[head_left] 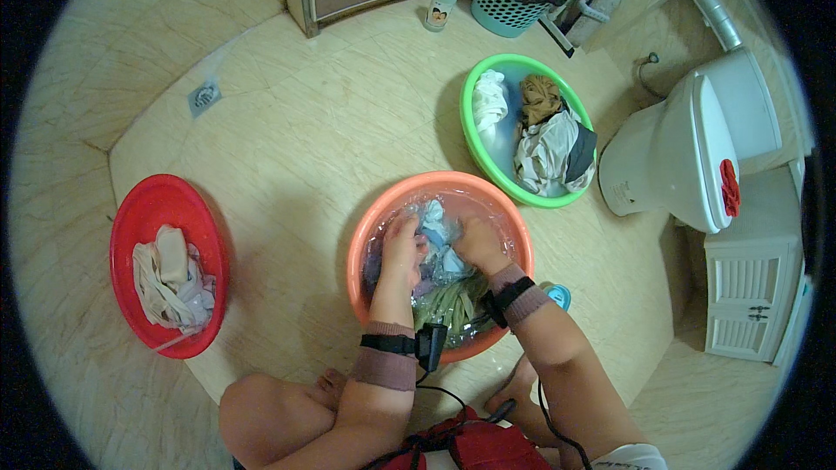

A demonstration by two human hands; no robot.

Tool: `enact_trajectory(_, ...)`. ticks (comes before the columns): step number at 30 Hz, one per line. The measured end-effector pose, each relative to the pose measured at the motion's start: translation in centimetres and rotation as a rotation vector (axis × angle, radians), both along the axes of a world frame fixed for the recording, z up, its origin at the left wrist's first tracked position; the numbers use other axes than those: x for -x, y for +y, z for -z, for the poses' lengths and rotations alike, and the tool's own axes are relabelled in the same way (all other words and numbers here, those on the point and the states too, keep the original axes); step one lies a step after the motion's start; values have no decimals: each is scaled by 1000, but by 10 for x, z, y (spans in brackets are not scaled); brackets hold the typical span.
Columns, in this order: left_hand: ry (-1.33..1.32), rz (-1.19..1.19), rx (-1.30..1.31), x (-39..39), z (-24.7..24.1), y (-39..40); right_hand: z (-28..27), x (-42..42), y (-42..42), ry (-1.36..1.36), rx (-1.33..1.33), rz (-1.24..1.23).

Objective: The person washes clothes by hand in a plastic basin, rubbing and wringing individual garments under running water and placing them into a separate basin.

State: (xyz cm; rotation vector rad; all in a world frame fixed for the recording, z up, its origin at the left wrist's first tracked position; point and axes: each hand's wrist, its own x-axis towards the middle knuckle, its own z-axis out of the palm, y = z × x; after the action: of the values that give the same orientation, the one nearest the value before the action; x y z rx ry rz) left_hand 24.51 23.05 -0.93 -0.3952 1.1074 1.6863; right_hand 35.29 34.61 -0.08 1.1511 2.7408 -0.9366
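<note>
An orange plastic basin (pixel 361 241) stands on the floor before me, holding water and wet clothes. My left hand (pixel 400 249) reaches into it with bent fingers, beside a light blue cloth (pixel 434 220). Whether those fingers hold any of the cloth is hidden. On the cloth's other side, my right hand (pixel 481 245) is curled in against it, its fingertips out of sight. Closer to me, an olive green cloth (pixel 450 307) lies bunched in the water. Some purplish fabric shows under my left hand.
A green basin (pixel 477 150) with clothes in water stands at upper right, near the toilet (pixel 653 137). A red basin (pixel 124 261) at left holds pale clothes and a whitish block. A bottle (pixel 443 3), a waste basket (pixel 513 10) and a floor drain (pixel 204 98) are farther off.
</note>
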Motion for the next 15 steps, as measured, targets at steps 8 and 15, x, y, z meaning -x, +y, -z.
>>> enact_trajectory(8,-100,-135,-501,-9,-22,-9,-84,15,-65,526,434,-147)
enact_trajectory(15,-304,-126,-471,-19,37,-4,-66,44,-70,316,-63,-166)
